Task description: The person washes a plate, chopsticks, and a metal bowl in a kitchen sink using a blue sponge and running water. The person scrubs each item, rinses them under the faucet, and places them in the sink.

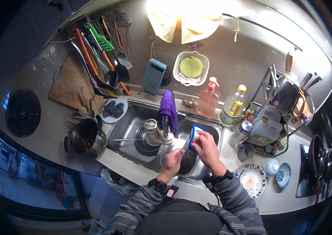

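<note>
Over the right basin of a steel double sink [151, 101], my right hand [207, 147] grips a white cloth or sponge with blue edging [195, 133]. The cloth lies against a dark, shiny vessel [188, 161], whose exact kind I cannot tell. My left hand [173, 161] is on the left side of this vessel, thumb up at its rim. Just left of the hands stands the faucet [167, 136], a purple cloth [168, 110] draped over its neck. A metal cylinder fitting [151, 126] is beside it.
At left are a pot [85, 138], a plate with steel scourers [114, 110] and a wooden board [72, 82]. Behind the sink stand a pink pump bottle [208, 101] and a yellow-capped bottle [233, 102]. At right are a steel flask [240, 133], a patterned plate [251, 180] and bowls [271, 166].
</note>
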`<state>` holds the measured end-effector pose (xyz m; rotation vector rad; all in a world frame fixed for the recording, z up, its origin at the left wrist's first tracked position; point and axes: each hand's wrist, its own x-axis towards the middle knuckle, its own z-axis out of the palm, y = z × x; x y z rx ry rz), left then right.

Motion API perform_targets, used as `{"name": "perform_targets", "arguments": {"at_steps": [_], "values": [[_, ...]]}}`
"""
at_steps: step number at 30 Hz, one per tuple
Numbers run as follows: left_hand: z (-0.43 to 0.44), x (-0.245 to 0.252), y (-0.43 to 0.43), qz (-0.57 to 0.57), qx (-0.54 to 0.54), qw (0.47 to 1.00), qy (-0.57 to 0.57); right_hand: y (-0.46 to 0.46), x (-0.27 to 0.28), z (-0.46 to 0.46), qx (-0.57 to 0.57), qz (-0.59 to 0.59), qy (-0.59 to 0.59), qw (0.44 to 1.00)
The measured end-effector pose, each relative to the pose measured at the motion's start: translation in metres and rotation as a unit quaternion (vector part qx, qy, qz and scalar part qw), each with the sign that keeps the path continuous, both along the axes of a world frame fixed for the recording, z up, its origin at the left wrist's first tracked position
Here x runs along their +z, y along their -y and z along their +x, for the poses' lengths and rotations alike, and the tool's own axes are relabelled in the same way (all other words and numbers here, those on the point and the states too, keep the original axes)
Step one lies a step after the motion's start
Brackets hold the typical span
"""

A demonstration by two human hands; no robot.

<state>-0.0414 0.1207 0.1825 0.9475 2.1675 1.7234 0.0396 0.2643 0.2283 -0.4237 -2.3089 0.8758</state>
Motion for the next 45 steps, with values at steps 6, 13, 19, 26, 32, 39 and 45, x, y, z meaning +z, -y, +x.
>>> {"name": "perform_targets", "arguments": {"at_steps": [6,13,19,26,32,39,45], "values": [[0.001,0.002,0.002,0.014,-0.004,1.0,-0.004,0.013,0.002,0.001,0.025,0.051,-0.001,0.998],[-0.01,0.0,0.007,-0.015,-0.018,1.0,-0.014,0.014,0.005,0.002,0.071,0.108,-0.031,0.991],[-0.026,0.003,0.026,0.079,-0.061,0.995,0.014,0.012,0.009,-0.006,0.061,0.139,-0.032,0.988],[-0.027,0.008,0.036,0.247,-0.03,0.924,0.289,-0.062,-0.042,-0.016,-0.001,-0.245,-0.013,0.97],[-0.015,0.0,0.02,0.286,0.028,0.907,0.309,-0.041,-0.108,0.01,-0.063,-0.643,-0.053,0.762],[0.016,-0.001,0.001,0.035,-0.134,0.982,0.125,0.002,-0.156,0.051,-0.027,-0.816,-0.023,0.576],[0.023,-0.011,0.01,-0.076,-0.299,0.902,-0.303,-0.018,-0.148,0.08,-0.084,-0.888,-0.225,0.392]]}}
